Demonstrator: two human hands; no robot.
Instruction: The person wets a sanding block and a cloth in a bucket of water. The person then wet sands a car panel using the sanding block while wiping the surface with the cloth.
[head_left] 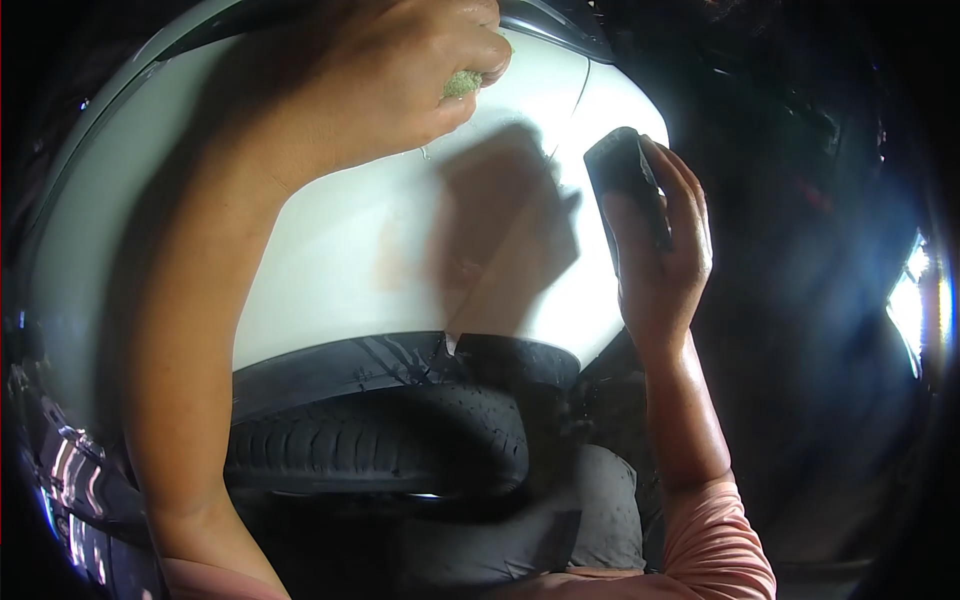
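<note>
My left hand (425, 75) is closed on a green sponge (462, 84) at the top, over the upper part of a white car body panel (330, 250). Only a small piece of the sponge shows between the fingers. At the panel's right edge, my right hand (670, 230) grips a dark, flat, phone-shaped object (620, 170). My thumb lies along its near face, with the fingers round its far edge. A large shadow falls across the panel between my hands, and wet streaks run on the dark wheel-arch trim (340, 365).
A black tyre (380, 445) sits below the arch trim. My grey-clad knee (605, 500) is close beside it. Along the panel's top runs a dark glossy lamp or window edge (560, 25). Dark ground lies to the right.
</note>
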